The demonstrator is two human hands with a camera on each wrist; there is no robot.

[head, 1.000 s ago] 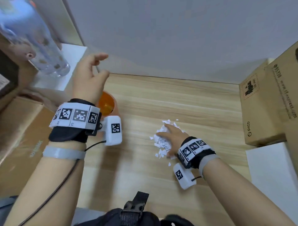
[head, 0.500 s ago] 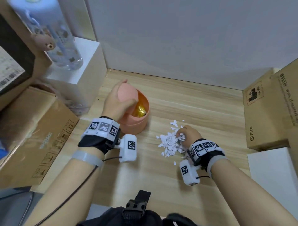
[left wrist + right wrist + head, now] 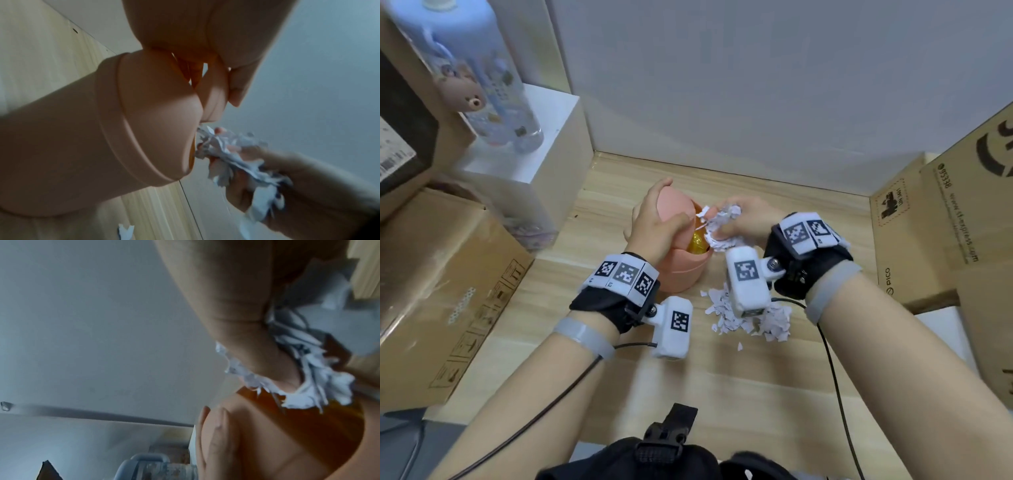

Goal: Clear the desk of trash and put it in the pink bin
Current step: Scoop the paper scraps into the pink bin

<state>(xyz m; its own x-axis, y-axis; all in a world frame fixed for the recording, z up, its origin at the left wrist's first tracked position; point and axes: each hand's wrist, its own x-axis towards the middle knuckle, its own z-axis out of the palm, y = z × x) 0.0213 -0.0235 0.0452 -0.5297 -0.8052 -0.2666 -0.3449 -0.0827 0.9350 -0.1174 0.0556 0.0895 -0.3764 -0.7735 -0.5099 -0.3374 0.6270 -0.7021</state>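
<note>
Pink bin (image 3: 681, 277) stands upright on desk, swing lid (image 3: 677, 212) tilted open, gold wrapper (image 3: 697, 244) seen inside. A clump of white paper scraps (image 3: 720, 222) is held at its opening; loose scraps (image 3: 750, 322) are heaped just beside its base.

right hand (image 3: 298, 178): blurred | paper scraps (image 3: 748, 320): partly behind wrist camera | pink bin (image 3: 681, 274): interior mostly hidden

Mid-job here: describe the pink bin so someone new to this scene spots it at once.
On the light wooden desk, near the back wall between stacked cardboard boxes, stands the small round pink plastic bin. The left hand holds its domed swing lid tipped open, gold wrapper inside. It is the desk's only pink, rounded object.
</note>
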